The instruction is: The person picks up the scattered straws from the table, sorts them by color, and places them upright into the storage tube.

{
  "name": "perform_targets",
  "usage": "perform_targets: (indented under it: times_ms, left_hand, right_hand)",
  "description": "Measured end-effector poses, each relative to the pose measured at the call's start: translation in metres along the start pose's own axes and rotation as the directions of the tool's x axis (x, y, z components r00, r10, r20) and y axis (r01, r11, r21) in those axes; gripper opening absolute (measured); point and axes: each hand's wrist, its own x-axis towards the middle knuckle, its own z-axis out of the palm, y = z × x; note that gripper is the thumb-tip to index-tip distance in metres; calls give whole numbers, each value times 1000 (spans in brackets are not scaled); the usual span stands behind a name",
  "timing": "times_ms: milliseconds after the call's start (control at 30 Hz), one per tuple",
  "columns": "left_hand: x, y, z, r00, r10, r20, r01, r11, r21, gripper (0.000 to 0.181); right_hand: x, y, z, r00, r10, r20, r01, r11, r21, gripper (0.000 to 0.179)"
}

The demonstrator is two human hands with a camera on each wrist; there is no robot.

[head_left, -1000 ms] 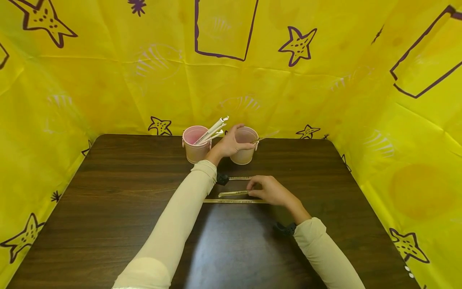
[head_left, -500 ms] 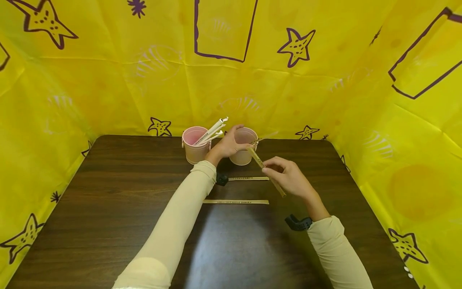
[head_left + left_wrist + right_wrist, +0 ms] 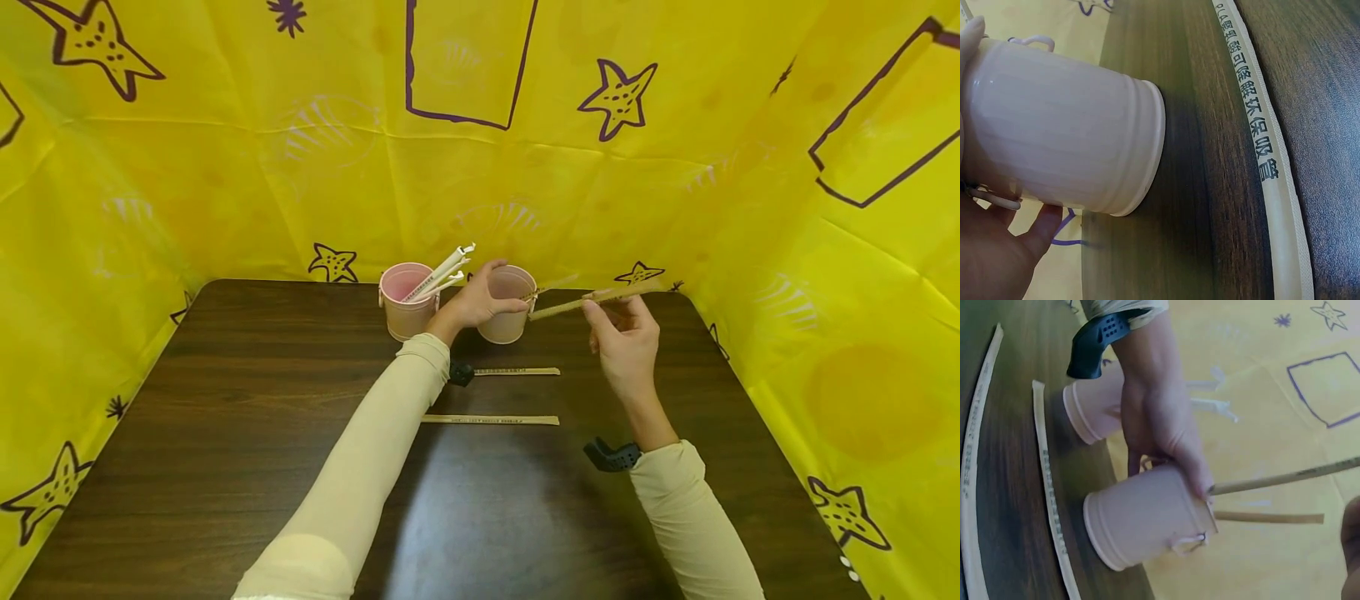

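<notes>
Left hand (image 3: 478, 302) around bucket (image 3: 501, 327) with straw (image 3: 1272, 517)

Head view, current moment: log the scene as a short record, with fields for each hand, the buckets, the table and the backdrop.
Left hand: grips the right bucket at its rim
Right hand: pinches a tan straw, one end near that rim
In right bucket: a leaning straw
Left bucket: holds white straws
Table: nearer printed straw and farther printed straw, roughly parallel
Backdrop: yellow, with starfish drawings
</notes>
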Motion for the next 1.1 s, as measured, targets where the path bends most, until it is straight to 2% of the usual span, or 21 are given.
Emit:
perform_targets:
  times_ms: [67,167,300,400,533,700,900,1100]
  left_hand:
    - [0,0,0,1000,-3,-1,3,1000,2,100]
    - [0,0,-1,1000,-6,-4,6,1000,4,100]
    - [1,-1,0,1000,-8,1,8,1000,-2,100]
    - [2,-2,1,1000,-4,1,4,1000,-3,100]
    - [3,-3,1,1000,1,-10,-1,1000,-8,99]
    - [2,-2,1,1000,8,-16,-8,1000,-18,99]
    - [1,-3,1,1000,13,-10,-13,1000,-9,100]
    - [1,-3,0,1000,9,-9,-9,1000,-6,99]
  right_hand:
    - [4,1,3,999,-11,-48,13,999,42,14]
    - [11,5,10,995,18,-102,-8,996,90,13]
    - [18,13,18,983,104,-153,-85,989,124,12]
    - [19,21,24,972,161,-174,-144,984,106,13]
    - [21,32,32,968,203,-147,-196,979,61,17]
    - [24,47,41,968,226,-113,-222,974,49,29]
    - [28,62,48,956,282,-82,-283,959,6,30]
    - [30,50,58,926,376,-37,-376,927,13,30]
